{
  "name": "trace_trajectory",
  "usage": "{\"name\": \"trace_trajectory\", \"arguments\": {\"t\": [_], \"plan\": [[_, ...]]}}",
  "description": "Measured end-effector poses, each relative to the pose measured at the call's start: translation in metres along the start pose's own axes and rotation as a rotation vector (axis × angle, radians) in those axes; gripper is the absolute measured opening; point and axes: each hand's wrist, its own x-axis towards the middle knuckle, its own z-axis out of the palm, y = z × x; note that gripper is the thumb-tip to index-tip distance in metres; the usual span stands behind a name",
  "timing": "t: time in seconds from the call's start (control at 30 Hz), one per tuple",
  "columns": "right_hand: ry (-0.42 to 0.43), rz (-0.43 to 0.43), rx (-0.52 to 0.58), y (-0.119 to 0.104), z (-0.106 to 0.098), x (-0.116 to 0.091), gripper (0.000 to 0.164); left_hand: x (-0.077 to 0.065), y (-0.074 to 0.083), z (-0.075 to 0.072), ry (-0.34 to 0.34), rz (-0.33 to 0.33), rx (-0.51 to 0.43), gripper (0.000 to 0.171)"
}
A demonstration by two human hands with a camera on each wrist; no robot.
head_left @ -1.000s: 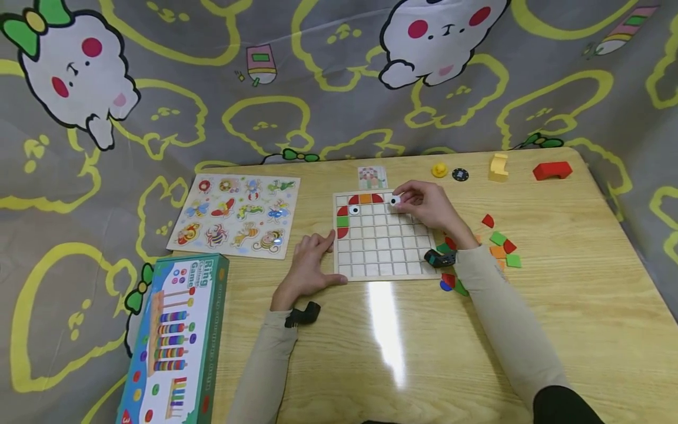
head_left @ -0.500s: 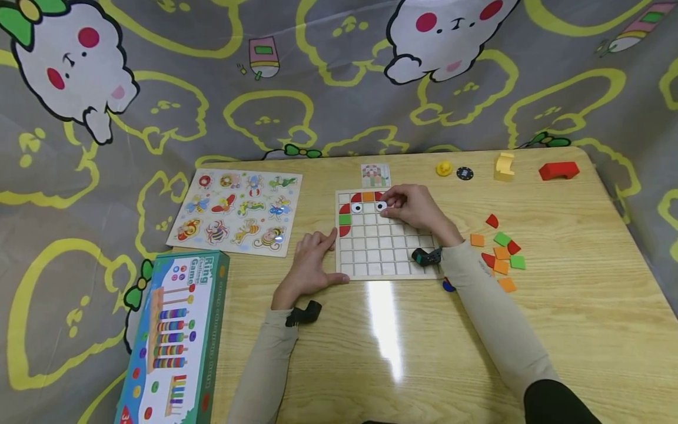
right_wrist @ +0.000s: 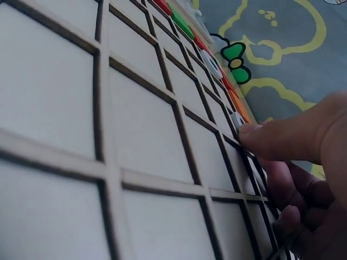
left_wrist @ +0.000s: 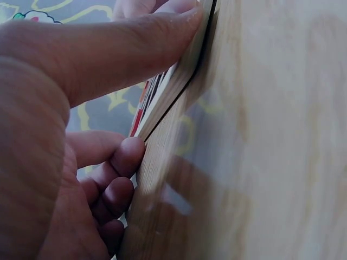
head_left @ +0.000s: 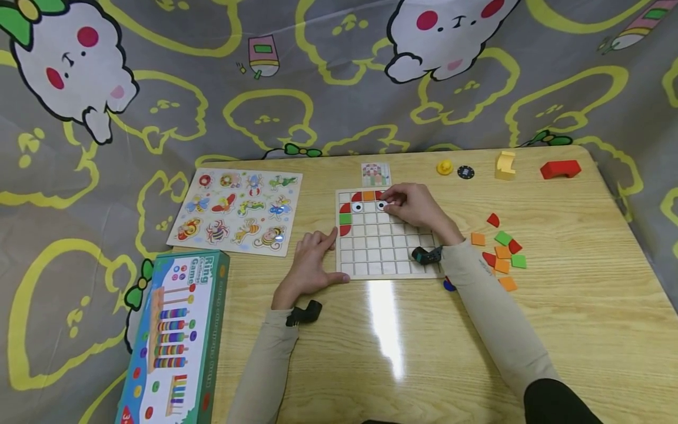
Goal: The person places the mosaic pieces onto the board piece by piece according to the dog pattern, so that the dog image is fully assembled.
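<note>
A white gridded board (head_left: pixel 373 256) lies on the table, carrying red quarter-round pieces (head_left: pixel 345 230), a green square (head_left: pixel 345 218) and an orange square (head_left: pixel 368 195) along its upper left edges. One round eye piece (head_left: pixel 357 207) sits in a cell inside them. At a second eye piece (head_left: pixel 381 205), my right hand (head_left: pixel 415 206) pinches with thumb and index finger; the thumb tip meets that eye piece (right_wrist: pixel 237 120) in the right wrist view. My left hand (head_left: pixel 309 268) spans the board's lower left corner, thumb against the front edge, fingers at the left side.
Loose orange, green and red pieces (head_left: pixel 502 252) lie right of the board, partly behind the right sleeve. A picture card (head_left: pixel 375 174) is beyond it. An insect puzzle board (head_left: pixel 238 212) and a game box (head_left: pixel 175 335) lie left. A yellow duck (head_left: pixel 444 167) and blocks (head_left: pixel 560 169) line the back.
My right hand has moved left and slightly down with the eye piece, bringing it to a cell below the right red piece. The left hand stays at the board's corner.
</note>
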Motion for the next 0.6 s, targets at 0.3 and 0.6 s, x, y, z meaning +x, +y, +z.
{"name": "trace_trajectory", "arguments": {"t": [0.3,0.6], "plan": [[-0.034,-0.04,-0.036,0.0004,-0.0009,0.0037,0.017,0.0013,-0.0002,0.0,0.003,0.0,0.002,0.115],[-0.03,-0.032,0.012,0.0016,-0.0075,-0.0019,0.02,0.0001,0.0012,0.0003,0.008,0.001,-0.007,0.114]]}}
